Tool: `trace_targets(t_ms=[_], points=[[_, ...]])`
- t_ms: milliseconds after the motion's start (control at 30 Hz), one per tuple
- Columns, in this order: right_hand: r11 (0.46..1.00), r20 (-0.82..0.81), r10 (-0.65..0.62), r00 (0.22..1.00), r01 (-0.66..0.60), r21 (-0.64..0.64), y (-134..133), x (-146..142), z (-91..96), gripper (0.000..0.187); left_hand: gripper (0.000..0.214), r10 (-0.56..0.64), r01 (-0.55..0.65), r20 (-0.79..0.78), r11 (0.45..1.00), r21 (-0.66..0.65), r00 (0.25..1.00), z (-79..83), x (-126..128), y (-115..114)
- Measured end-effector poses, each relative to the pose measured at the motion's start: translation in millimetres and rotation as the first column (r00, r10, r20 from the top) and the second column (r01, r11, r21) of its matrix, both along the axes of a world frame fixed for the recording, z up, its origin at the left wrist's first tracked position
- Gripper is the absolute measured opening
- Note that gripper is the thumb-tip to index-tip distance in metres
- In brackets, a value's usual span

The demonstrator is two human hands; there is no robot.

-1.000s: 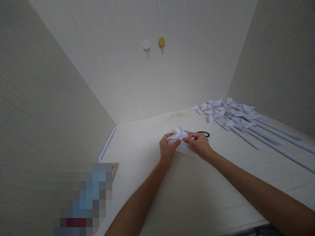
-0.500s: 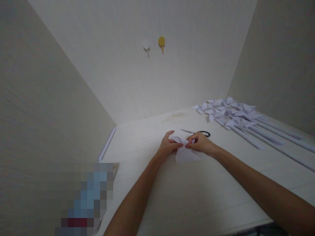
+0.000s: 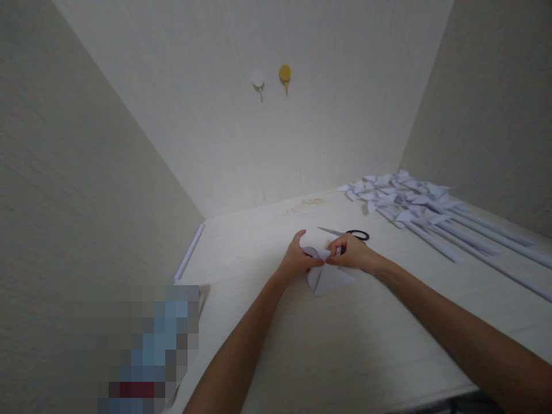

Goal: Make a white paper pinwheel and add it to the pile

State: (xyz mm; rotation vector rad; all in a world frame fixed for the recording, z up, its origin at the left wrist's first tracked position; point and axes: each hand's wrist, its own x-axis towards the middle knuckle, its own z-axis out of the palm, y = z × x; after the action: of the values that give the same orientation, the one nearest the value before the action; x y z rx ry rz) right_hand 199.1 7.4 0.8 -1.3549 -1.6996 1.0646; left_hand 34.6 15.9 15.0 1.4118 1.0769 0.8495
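A folded piece of white paper (image 3: 326, 278) lies on the pale table (image 3: 328, 339), its flaps gathered toward the centre. My left hand (image 3: 297, 259) pinches the paper's folded top from the left. My right hand (image 3: 351, 253) pinches the same spot from the right, fingertips almost meeting the left ones. Black-handled scissors (image 3: 347, 233) lie just behind my right hand.
A heap of finished white paper pinwheels on long rolled paper sticks (image 3: 414, 207) lies at the back right. One rolled paper stick (image 3: 188, 259) lies along the left wall. Two round hooks, white (image 3: 257, 79) and yellow (image 3: 284, 73), hang on the back wall. Walls close in on three sides.
The paper came down from a raised, spread shape onto the table. Both hands shifted slightly toward me and pinched together at its centre; the scissors' blades came into view.
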Motion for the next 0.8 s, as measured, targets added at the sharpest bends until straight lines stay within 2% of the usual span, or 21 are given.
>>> trace_targets(t_ms=[133,333,467,567,667,733,800], points=[[1.0,0.016,0.007,1.0,-0.007,-0.003,1.0,-0.1,-0.9,0.014,0.092,0.026,-0.023,-0.066,0.999,0.042,0.997,1.1,0.5,0.5],[0.999,-0.007,0.032,0.999,-0.032,-0.011,1.4,-0.2,-1.8,0.014,0.088,0.033,-0.031,-0.043,0.998,0.05,0.999,3.3,0.5,-0.3],[0.998,-0.054,-0.031,0.998,0.033,0.05,1.5,-3.1,-4.0,0.012,0.086,0.129,-0.128,-0.051,0.991,0.024,0.99,1.2,2.6,1.3],[0.987,-0.235,-0.105,0.966,0.131,0.096,0.5,-6.9,-3.6,0.018,0.084,0.273,-0.272,0.01,0.962,-0.023,0.962,-1.0,4.8,3.2],[0.973,-0.483,-0.106,0.869,0.191,0.128,-0.8,-8.1,-0.7,0.028,0.079,0.435,-0.427,0.09,0.899,-0.095,0.896,-1.0,7.1,4.3],[0.968,-0.601,-0.092,0.794,0.214,0.134,-1.3,-6.8,1.3,0.028,0.075,0.517,-0.498,0.148,0.855,-0.145,0.843,0.6,8.3,4.3],[0.969,-0.656,-0.073,0.751,0.209,0.131,-1.7,-5.3,1.9,0.022,0.071,0.568,-0.536,0.212,0.822,-0.191,0.795,2.5,9.2,4.1]])
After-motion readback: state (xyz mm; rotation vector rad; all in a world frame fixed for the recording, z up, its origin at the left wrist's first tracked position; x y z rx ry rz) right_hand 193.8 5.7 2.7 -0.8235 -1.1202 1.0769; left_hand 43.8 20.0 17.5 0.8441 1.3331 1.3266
